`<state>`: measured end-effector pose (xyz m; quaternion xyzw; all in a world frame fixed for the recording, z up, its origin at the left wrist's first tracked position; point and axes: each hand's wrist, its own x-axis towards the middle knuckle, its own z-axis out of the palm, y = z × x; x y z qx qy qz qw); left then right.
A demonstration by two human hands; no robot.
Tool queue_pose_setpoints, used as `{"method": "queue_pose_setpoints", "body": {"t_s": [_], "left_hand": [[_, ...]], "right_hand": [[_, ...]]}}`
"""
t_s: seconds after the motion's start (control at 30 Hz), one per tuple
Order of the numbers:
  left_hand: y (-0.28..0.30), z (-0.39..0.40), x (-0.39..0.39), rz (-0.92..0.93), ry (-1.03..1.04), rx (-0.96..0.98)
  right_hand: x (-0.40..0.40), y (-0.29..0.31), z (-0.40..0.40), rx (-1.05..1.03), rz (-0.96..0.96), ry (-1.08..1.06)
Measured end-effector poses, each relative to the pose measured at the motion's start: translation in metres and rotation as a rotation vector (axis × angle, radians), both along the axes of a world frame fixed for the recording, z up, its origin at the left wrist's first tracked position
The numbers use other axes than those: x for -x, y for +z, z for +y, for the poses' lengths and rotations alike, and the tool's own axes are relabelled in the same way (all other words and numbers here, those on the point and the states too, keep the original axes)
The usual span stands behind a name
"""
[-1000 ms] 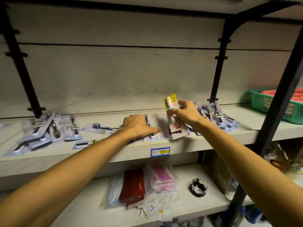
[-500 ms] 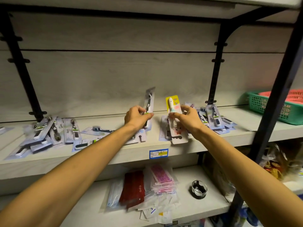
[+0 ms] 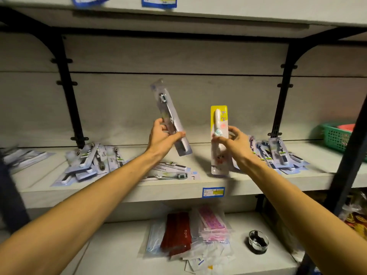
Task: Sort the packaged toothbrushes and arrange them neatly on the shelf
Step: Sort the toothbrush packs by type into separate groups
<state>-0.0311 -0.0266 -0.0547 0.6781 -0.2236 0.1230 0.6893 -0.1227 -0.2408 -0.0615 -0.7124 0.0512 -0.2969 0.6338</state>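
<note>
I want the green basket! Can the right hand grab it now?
Probably not yet. The right hand is shut on the yellow toothbrush pack, and the green basket sits far off to the right past a black shelf post.

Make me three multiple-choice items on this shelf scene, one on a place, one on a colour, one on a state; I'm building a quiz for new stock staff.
1. Where is the green basket?
A. At the right end of the shelf that holds the toothbrush packs
B. On the lower shelf beside the masks
C. On the top shelf

2. What colour is the top of the pack in the right hand?
A. Red
B. Yellow
C. Black

3. What state is the pack in the left hand in?
A. Flat on the shelf
B. Hanging from a hook
C. Lifted clear and tilted

Answers:
1 A: it sits at the far right of that shelf, behind the black post.
2 B: the child's toothbrush pack has a yellow card top.
3 C: the grey toothbrush pack is held in the air, its top leaning left.
</note>
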Motion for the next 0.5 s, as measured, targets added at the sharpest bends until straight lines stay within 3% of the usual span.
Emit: {"method": "queue_pose_setpoints", "body": {"t_s": [0.27,0.5], "left_hand": [[0.006,0.1,0.041,-0.261,0.061,-0.212],[0.016,0.221,0.09,-0.407,0.178,-0.293]], "right_hand": [[0.004,0.014,0.087,0.109,-0.192,-0.016],[0.022,0.018,0.218,0.094,-0.314,0.008]]}}
